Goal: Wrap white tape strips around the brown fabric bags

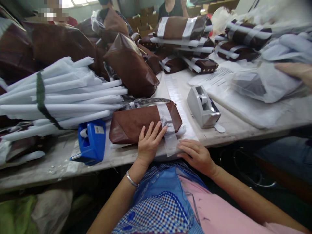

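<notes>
A brown leather bag [138, 122] lies on its side at the table's front edge, with a whitish strip [166, 118] wrapped across its right part. The strip's loose end hangs down in front of the bag. Flat on the bag rests my left hand [149, 143], its fingers spread and their tips by the strip. My right hand [197, 156] is at the table edge, fingers stretched out and lightly bent, tips at the right border of the strip's loose end. A white paper roll [181, 130] pokes out beneath the bag's right end.
A blue tape dispenser [91, 143] stands left of the bag, a grey tape dispenser [203, 107] to the right. White paper rolls [60, 97] lie bundled at left. Brown bags [131, 65] are heaped behind. At right, another person's hand [296, 71] touches a plastic-wrapped item [265, 83].
</notes>
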